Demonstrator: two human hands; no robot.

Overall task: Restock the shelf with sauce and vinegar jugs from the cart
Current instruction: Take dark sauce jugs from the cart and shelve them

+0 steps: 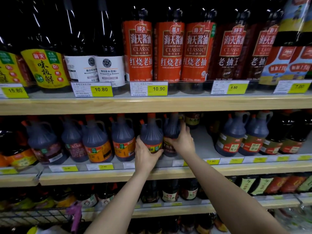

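1. Left hand (145, 153) wrapped around the lower front of one jug (151, 134), fingers curled over its label; clamped on it.
2. Right hand (183, 141) clasped on a second jug (171, 130), just right of the first, thumb across the front, fingers round the far side.
3. Both jugs upright on the middle shelf (253, 168), long axes vertical, red caps up, bodies touching or nearly so; cannot tell which.
4. Hands close together, each on its own jug, forearms reaching up and forward from below.
5. Left of the left hand: a row of like jugs (123, 137), standing shoulder to shoulder, nearest one just beside the held jug.
6. Right of the right hand: a bare stretch of shelf, then more jugs (233, 134) well apart.
7. Beyond the right hand, deeper in: a small bottle (192, 119) at the back.
8. Cart (33, 215) low and left of the left forearm, only its wire edge showing.
9. Probable step: settling the pair into line. Gap lies to the right, so the right hand is nearer to any spot left to fill; jugs likely to slide upright along the shelf rather than tip.
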